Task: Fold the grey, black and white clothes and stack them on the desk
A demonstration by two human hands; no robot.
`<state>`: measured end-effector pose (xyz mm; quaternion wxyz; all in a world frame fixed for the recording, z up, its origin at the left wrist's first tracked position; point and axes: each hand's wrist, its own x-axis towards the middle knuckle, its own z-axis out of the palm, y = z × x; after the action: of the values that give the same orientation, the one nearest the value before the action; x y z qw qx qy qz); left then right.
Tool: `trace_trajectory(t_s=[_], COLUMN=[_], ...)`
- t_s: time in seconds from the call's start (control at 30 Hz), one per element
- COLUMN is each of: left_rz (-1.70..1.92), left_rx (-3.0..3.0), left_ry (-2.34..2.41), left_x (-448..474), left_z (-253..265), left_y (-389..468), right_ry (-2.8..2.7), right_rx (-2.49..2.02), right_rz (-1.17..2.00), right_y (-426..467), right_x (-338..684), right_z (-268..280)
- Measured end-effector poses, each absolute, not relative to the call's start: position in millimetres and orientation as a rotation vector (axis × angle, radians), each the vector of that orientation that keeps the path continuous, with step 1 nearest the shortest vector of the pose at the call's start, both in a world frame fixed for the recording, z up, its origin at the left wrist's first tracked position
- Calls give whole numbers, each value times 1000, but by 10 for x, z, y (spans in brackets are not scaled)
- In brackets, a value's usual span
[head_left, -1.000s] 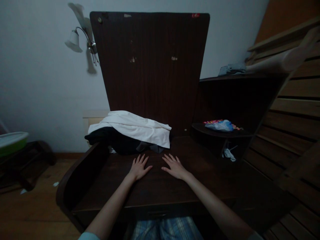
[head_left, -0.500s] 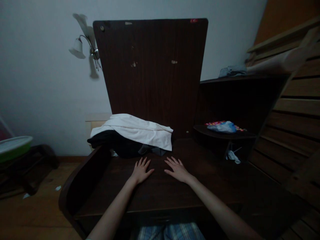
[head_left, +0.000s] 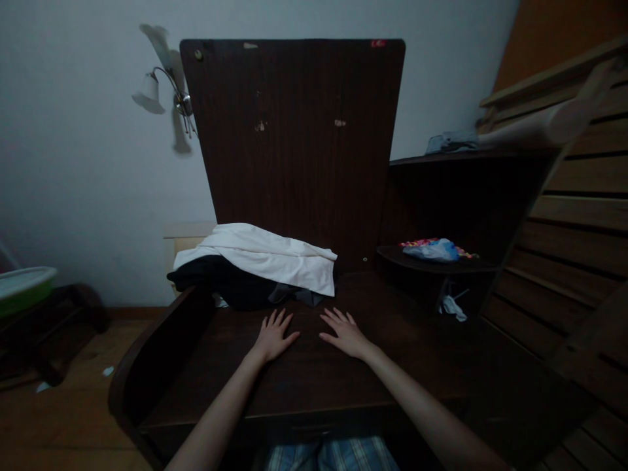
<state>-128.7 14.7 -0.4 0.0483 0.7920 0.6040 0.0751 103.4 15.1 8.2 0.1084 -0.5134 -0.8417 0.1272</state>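
Both palms lie flat on a dark wooden desk (head_left: 304, 379). My left hand (head_left: 272, 337) has its fingers spread and holds nothing. To its right, with a gap between the thumbs, my right hand (head_left: 345, 333) is also open and holds nothing. Just beyond the fingertips a white cloth garment (head_left: 275, 255) lies draped over a dark heap of fabric (head_left: 230, 281) against the desk's back panel (head_left: 299, 144). Neither hand appears to touch the fabric.
Right of the desk, a corner shelf (head_left: 422, 263) bears a bluish plastic bag (head_left: 434, 250), with a crumpled white piece (head_left: 454, 307) below. Wooden slats (head_left: 579, 209) stand at far right. A wall lamp (head_left: 150, 91) hangs at left, above a green basin (head_left: 27, 294) on a low stand.
The whole view has shifted very slightly to the left. Both hands stay flat on the desk, and the garments have not moved.
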Motion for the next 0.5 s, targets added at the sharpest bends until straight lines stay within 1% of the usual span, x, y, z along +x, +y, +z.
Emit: trace_trajectory(t_s=[0.5], left_rz=[253], left_rx=[2406], left_ry=[1841], left_x=[-1289], left_z=[8], left_y=[132], right_ry=[-2482], right_rx=[-1513], right_rz=[367], right_y=[172], right_x=[1031], right_z=[58])
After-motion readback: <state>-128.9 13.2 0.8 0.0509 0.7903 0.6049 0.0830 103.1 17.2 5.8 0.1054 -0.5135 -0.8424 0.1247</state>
